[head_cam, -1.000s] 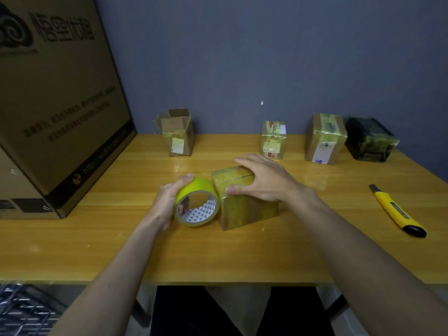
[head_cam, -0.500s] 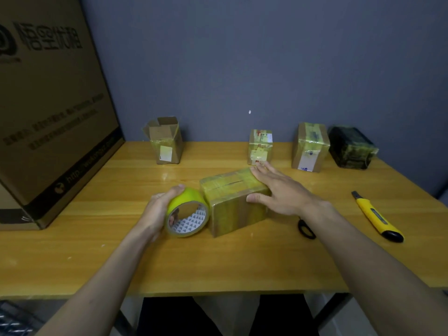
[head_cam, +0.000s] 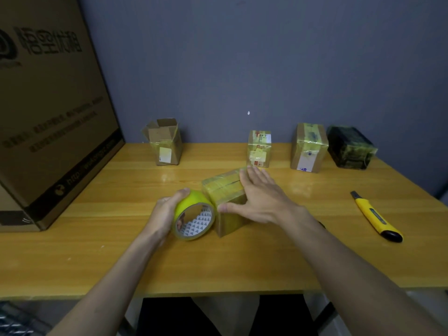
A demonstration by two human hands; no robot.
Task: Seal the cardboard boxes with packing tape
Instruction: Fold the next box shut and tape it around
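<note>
A small cardboard box wrapped in yellowish tape lies mid-table. My right hand rests flat on its top and right side, fingers straight, thumb against the near face. My left hand grips a yellow roll of packing tape that stands on edge against the box's left side. At the back stand an open-flapped box, a small taped box, a taller taped box and a dark wrapped box.
A yellow utility knife lies on the wooden table at the right. A large printed carton fills the left side. A grey wall runs behind the table. A dark object peeks out behind my right wrist.
My right hand has slid further over the box's right side, and the box has turned a little. The tape roll stays in my left hand against the box.
</note>
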